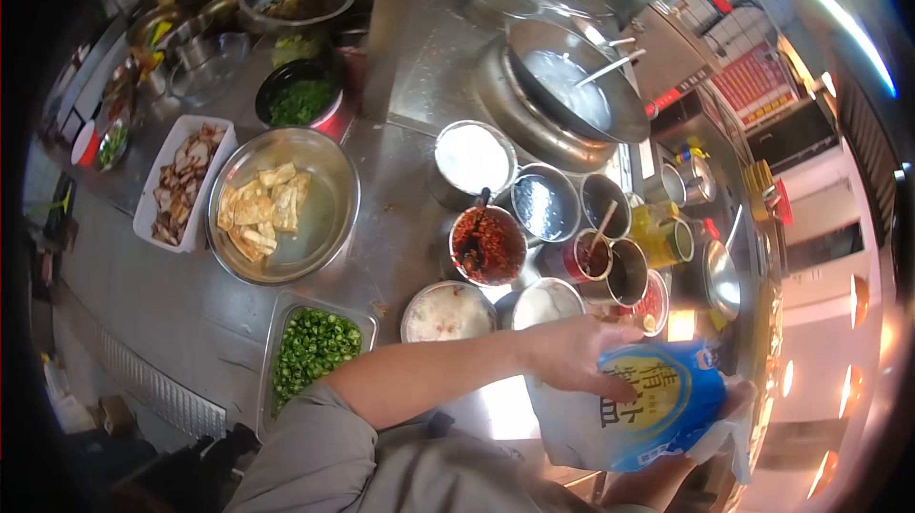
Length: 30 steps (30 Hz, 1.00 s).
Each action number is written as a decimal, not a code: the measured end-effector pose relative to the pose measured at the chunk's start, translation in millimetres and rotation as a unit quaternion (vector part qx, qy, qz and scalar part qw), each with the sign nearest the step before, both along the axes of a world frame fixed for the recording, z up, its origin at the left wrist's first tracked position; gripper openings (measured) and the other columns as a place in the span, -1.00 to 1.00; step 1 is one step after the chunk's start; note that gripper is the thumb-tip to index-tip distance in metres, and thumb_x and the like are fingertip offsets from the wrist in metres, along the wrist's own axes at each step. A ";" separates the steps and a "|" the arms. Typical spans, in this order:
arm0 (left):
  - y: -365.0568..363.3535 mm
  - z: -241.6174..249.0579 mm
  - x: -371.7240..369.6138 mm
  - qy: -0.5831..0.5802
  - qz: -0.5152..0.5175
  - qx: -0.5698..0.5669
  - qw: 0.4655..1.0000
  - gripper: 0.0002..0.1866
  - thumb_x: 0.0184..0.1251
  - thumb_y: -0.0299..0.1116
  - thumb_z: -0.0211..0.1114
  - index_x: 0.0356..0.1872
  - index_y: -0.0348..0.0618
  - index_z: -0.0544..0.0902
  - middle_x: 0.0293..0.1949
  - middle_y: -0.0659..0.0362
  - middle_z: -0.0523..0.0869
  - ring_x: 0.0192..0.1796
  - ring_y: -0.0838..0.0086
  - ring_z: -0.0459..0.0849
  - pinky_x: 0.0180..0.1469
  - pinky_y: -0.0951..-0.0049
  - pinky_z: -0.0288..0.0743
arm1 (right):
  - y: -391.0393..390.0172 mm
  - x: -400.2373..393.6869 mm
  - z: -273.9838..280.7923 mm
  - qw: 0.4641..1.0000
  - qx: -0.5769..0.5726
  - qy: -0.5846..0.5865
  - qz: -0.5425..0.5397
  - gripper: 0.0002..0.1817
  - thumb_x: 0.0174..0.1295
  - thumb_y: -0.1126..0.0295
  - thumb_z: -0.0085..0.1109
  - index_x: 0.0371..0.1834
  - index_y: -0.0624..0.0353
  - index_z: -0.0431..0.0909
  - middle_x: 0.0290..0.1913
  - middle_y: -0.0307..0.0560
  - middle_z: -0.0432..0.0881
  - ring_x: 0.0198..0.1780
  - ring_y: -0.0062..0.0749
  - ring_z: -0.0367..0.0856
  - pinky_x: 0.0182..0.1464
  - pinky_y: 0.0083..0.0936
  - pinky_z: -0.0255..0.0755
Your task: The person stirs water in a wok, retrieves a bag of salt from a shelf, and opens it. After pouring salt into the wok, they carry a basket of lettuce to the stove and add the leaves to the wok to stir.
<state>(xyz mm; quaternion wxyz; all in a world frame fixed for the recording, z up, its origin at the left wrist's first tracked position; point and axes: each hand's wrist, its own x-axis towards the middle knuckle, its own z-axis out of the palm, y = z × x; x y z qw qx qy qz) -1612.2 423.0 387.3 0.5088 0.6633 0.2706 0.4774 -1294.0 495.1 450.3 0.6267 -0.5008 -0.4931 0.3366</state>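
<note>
A blue, white and yellow plastic bag of salt, printed with large dark characters, is held tilted over the front of the counter. My left hand grips its left upper side, thumb lying across the printed face. On the right end of the bag, my right hand holds on, its fingers mostly hidden by the plastic. Just beyond my left hand stand a tub of white seasoning and another whitish tub. Behind them is a pot of red chilli paste with a dark-handled spoon.
Chopped green chillies fill a tray beside my left forearm. A steel bowl of fried tofu-like pieces and a white tub of sliced meat stand left. A wok with a ladle sits behind. Oil and sauce containers crowd the right.
</note>
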 end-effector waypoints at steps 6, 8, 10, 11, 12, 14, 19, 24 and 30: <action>-32.8 -12.4 82.0 0.048 -0.050 0.005 0.998 -0.21 0.13 0.03 0.38 0.32 -0.13 0.32 0.12 -0.10 0.57 0.11 0.14 0.60 0.13 0.31 0.46 | -55.1 56.0 -14.1 0.992 0.067 -0.042 0.097 -0.65 0.29 0.13 0.10 -0.10 0.20 0.45 -0.20 -0.10 0.54 -0.22 -0.40 0.51 -0.14 -0.54 0.45; -41.5 -13.0 109.0 0.074 -0.061 0.011 0.995 -0.33 0.16 -0.09 0.36 0.26 -0.17 0.39 0.05 -0.05 0.63 0.08 0.12 0.61 0.11 0.33 0.47 | -72.6 77.5 -19.3 0.981 0.096 -0.062 0.157 -0.63 0.26 0.13 0.14 -0.08 0.21 0.45 -0.18 -0.08 0.54 -0.20 -0.39 0.52 -0.13 -0.54 0.45; -44.6 -5.2 137.2 0.112 -0.130 -0.032 0.985 -0.38 0.18 -0.13 0.35 0.22 -0.21 0.44 0.02 -0.03 0.65 0.07 0.11 0.61 0.11 0.34 0.47 | -85.4 102.9 -23.0 0.964 0.120 -0.080 0.222 -0.61 0.23 0.14 0.17 -0.06 0.21 0.44 -0.16 -0.06 0.55 -0.18 -0.38 0.54 -0.12 -0.53 0.46; -48.4 -3.6 155.8 0.106 -0.126 -0.039 0.986 -0.49 0.18 -0.23 0.38 0.12 -0.24 0.53 -0.03 0.03 0.67 0.03 0.21 0.64 0.07 0.37 0.49 | -93.3 119.3 -23.5 0.954 0.131 -0.090 0.253 -0.60 0.21 0.14 0.19 -0.05 0.21 0.44 -0.15 -0.05 0.55 -0.17 -0.37 0.54 -0.11 -0.53 0.46; -50.7 -7.9 178.0 0.088 -0.117 -0.028 0.989 -0.52 0.17 -0.26 0.39 0.09 -0.23 0.54 -0.04 0.04 0.67 0.01 0.26 0.65 0.04 0.38 0.50 | -102.6 137.6 -25.0 0.948 0.135 -0.092 0.274 -0.58 0.20 0.14 0.20 -0.04 0.21 0.43 -0.14 -0.05 0.56 -0.16 -0.37 0.55 -0.10 -0.53 0.46; -53.4 -21.6 226.9 0.050 -0.117 -0.010 0.992 -0.57 0.15 -0.32 0.41 0.04 -0.21 0.57 -0.05 0.06 0.67 -0.02 0.36 0.66 -0.02 0.39 0.51 | -119.4 174.6 -24.9 0.933 0.142 -0.101 0.315 -0.55 0.17 0.14 0.24 -0.02 0.22 0.43 -0.12 -0.03 0.56 -0.14 -0.35 0.56 -0.09 -0.52 0.46; -54.4 -20.9 358.7 0.060 -0.159 -0.138 0.976 -0.83 0.22 -0.31 0.39 -0.31 -0.19 0.67 -0.42 0.23 0.69 -0.35 0.66 0.57 -0.22 0.54 0.45 | -171.7 282.1 -33.4 0.939 0.121 -0.038 0.320 -0.47 0.10 0.15 0.33 0.03 0.22 0.41 -0.06 0.01 0.58 -0.09 -0.32 0.58 -0.05 -0.51 0.47; -55.0 -43.6 488.8 0.088 -0.193 -0.170 0.962 -0.81 0.24 -0.27 0.36 -0.29 -0.18 0.66 -0.47 0.20 0.67 -0.37 0.60 0.58 -0.24 0.51 0.46 | -236.7 365.4 -41.0 0.976 0.001 0.216 -0.030 0.07 -0.15 0.22 0.49 0.45 0.24 0.07 0.16 0.11 0.44 0.08 -0.26 0.53 0.13 -0.38 0.44; -46.3 -40.2 582.7 0.120 -0.237 -0.168 0.949 -0.79 0.25 -0.28 0.34 -0.25 -0.21 0.66 -0.45 0.18 0.70 -0.36 0.58 0.61 -0.26 0.46 0.47 | -313.3 417.8 -136.5 0.959 -0.045 0.272 -0.062 -0.17 0.03 0.31 0.40 0.38 0.14 0.20 0.26 -0.16 0.43 0.29 -0.32 0.39 0.28 -0.32 0.29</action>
